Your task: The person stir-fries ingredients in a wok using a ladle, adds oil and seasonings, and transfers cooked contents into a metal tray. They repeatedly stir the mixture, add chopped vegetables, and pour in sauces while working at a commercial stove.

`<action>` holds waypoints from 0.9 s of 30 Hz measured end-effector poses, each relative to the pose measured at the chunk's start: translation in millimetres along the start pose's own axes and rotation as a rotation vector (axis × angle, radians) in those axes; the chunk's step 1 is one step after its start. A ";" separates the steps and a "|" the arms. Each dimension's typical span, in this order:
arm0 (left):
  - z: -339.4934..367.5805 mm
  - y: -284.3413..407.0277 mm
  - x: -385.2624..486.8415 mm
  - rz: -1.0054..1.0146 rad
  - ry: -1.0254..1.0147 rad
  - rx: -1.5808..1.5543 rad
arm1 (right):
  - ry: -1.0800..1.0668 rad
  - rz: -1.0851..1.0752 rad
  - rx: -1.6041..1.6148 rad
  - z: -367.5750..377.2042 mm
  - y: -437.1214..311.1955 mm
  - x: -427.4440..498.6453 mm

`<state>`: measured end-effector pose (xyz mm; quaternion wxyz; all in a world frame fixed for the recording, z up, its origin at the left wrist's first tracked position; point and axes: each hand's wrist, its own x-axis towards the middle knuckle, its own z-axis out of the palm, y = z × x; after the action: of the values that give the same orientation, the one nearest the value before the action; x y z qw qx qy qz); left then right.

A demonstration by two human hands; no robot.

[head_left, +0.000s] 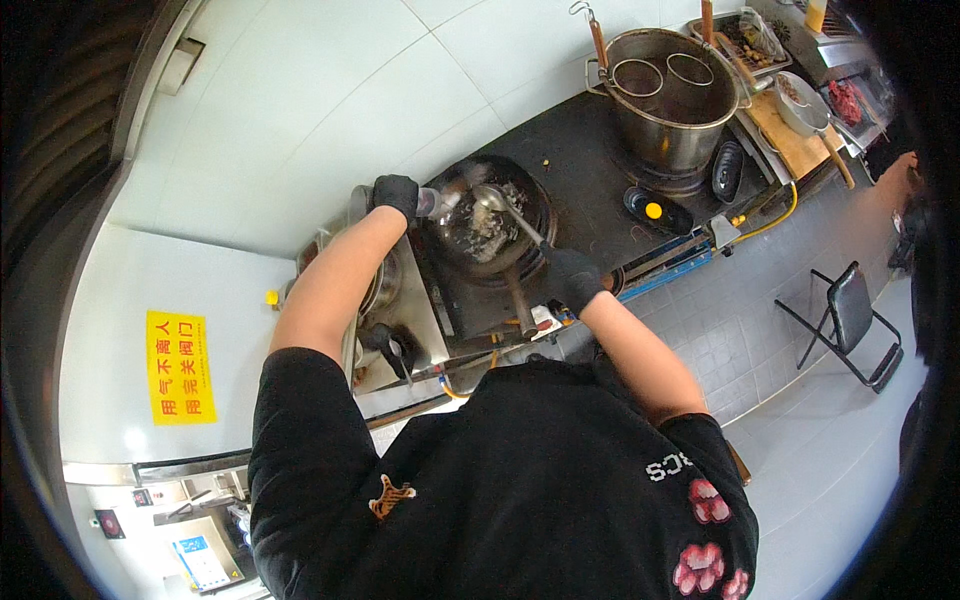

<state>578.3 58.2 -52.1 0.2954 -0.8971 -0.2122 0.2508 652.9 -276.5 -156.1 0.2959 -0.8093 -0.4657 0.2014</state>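
My left hand [395,196], in a black glove, grips a clear container [427,202] tipped sideways over the left rim of a dark wok [442,244]. Pale food pieces [487,236] lie in the wok, some blurred. From the wok's right side my black-gloved right hand [574,277] holds the handle of a metal ladle [493,199], whose bowl is down among the food. The wok's wooden handle [519,304] points towards me, just left of my right hand. It sits on a black stovetop [574,191].
A large steel stockpot [652,139] with wire strainers stands at the stove's far right. Nearby are black oval dishes [727,172], one under a yellow cap [654,211]. A cutting board [795,146] carries a small pan [804,116]. Another person's arm [874,206] and a folding chair [851,311] are rightward.
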 end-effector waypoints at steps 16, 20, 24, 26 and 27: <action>2.9 1.7 7.9 0.018 -0.019 -0.025 | -0.254 0.113 0.084 -16.5 -10.3 -16.2; -6.3 5.4 3.5 0.018 -0.075 0.031 | -0.157 0.028 0.014 1.8 -6.9 2.4; -6.7 2.6 -3.3 0.006 -0.064 0.009 | -0.085 0.025 0.136 37.4 21.7 -2.9; 10.5 -1.6 4.0 -0.029 -0.054 0.034 | -0.225 0.118 0.148 2.8 4.1 -9.7; 17.0 -0.1 7.2 -0.041 -0.048 0.044 | -0.276 0.133 0.130 -13.9 -8.1 -11.1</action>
<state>574.1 69.3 -66.3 0.3149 -0.8797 -0.2320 0.2706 650.8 -287.0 -139.9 0.2668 -0.7822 -0.4332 0.3597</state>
